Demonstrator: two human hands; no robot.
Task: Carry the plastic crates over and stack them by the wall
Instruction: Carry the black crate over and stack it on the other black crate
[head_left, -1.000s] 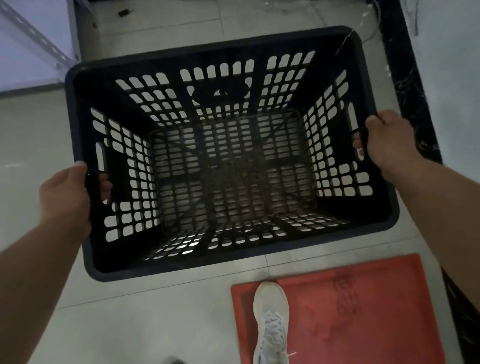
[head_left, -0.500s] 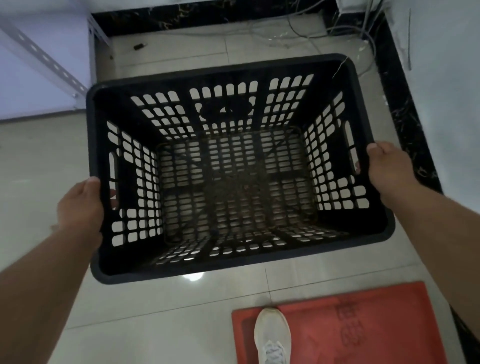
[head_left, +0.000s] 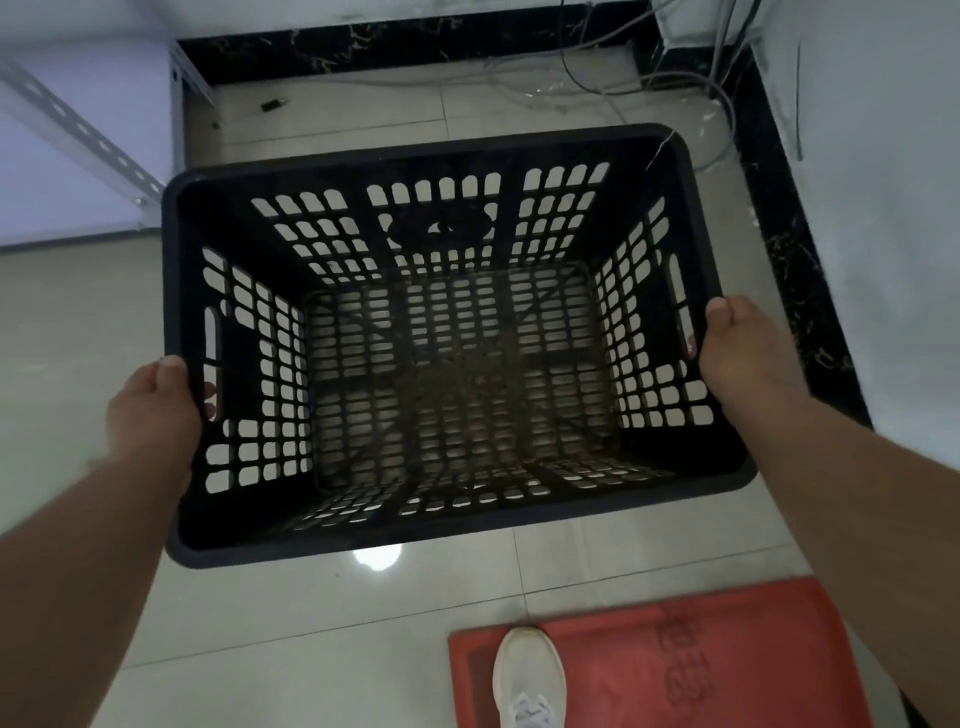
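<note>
Two hands hold one black plastic crate (head_left: 452, 332) by its short ends, above the tiled floor (head_left: 78, 332). Left hand (head_left: 153, 415) clamps its grip on the left rim, thumb on top, fingertips poking through the handle slot from outside. Right hand (head_left: 737, 348) clamps the right rim the same way, thumb over the edge; its fingers are mostly hidden behind the wall, only a tip showing in the slot. Both forearms are cut off by the frame edges.

Crate: rectangular, rounded corners, walls and bottom pierced with rows of small rounded slots; pale floor shows through them. Grit or dirt speckles the bottom; cannot tell what it is. Whether the crate's underside touches the floor is hidden.

Floor: glossy pale tiles, a light reflection just below the crate's near edge. Black marble-patterned skirting (head_left: 779, 218) runs along the white walls ahead and at right. Loose grey cables (head_left: 587, 88) lie tangled in the far corner. Perforated metal angle bar (head_left: 78, 135) at upper left, cut off. Small dark object (head_left: 272, 104) on the far tiles, too small to identify.

Red flat mat (head_left: 727, 665) at lower right, embossed marks unreadable, cut by the bottom edge. White shoe (head_left: 527, 675) stands on its left side.
</note>
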